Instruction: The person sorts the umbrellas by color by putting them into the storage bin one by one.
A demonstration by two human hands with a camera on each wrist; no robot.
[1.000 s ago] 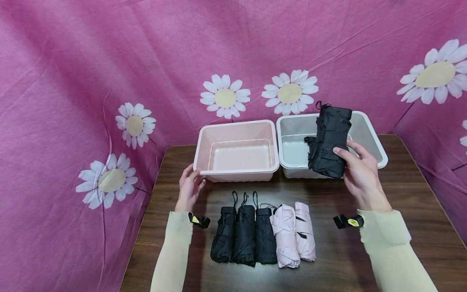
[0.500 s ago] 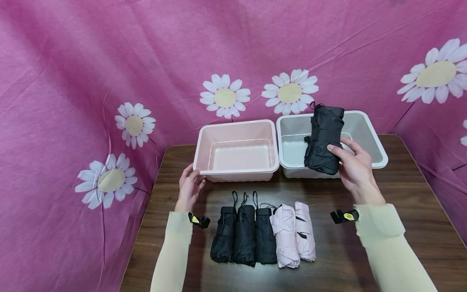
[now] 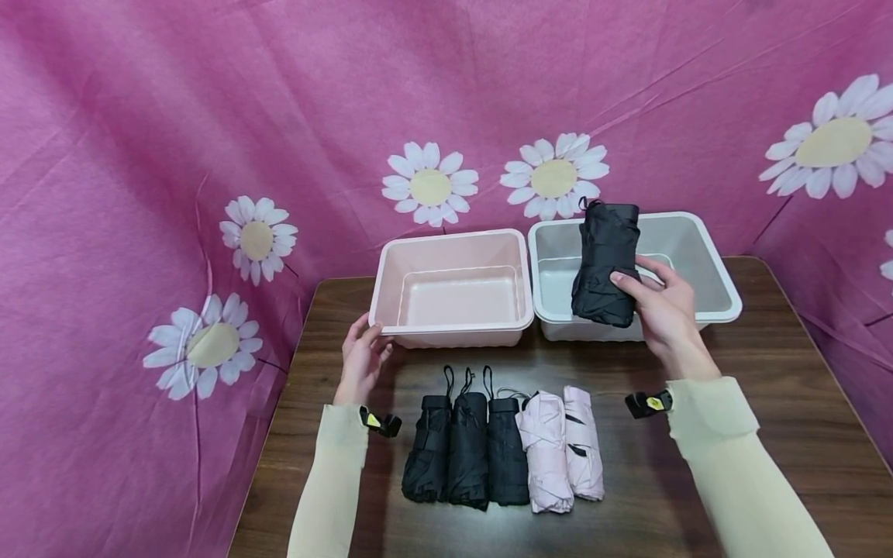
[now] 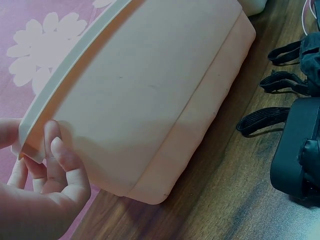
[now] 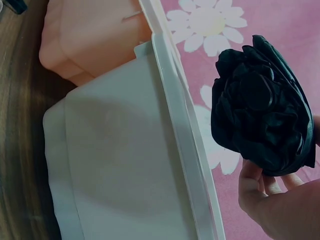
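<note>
My left hand (image 3: 360, 366) pinches the near-left rim of a pale pink plastic bin (image 3: 456, 338), thumb and fingers on either side of the edge. Nothing lies in that bin. In my right hand (image 3: 668, 316) is a folded black umbrella (image 3: 605, 260) with a wrist loop at its far end. It is held above the front left part of a light grey bin (image 3: 710, 263), covering some of the interior in the head view. The right wrist view looks at the gathered end of the umbrella (image 5: 260, 105), beyond the grey bin's rim (image 5: 182, 135).
A row of folded umbrellas lies on the brown wooden table (image 3: 788, 434) in front of the bins: three black ones (image 3: 469, 453) at left, two pale pink ones (image 3: 547, 457) at right. A pink cloth (image 3: 335, 116) with white daisies hangs behind the table.
My right hand has carried the black umbrella leftward over the grey bin. A small dark piece that showed at the umbrella's left side is now hidden. My left hand has stayed put.
</note>
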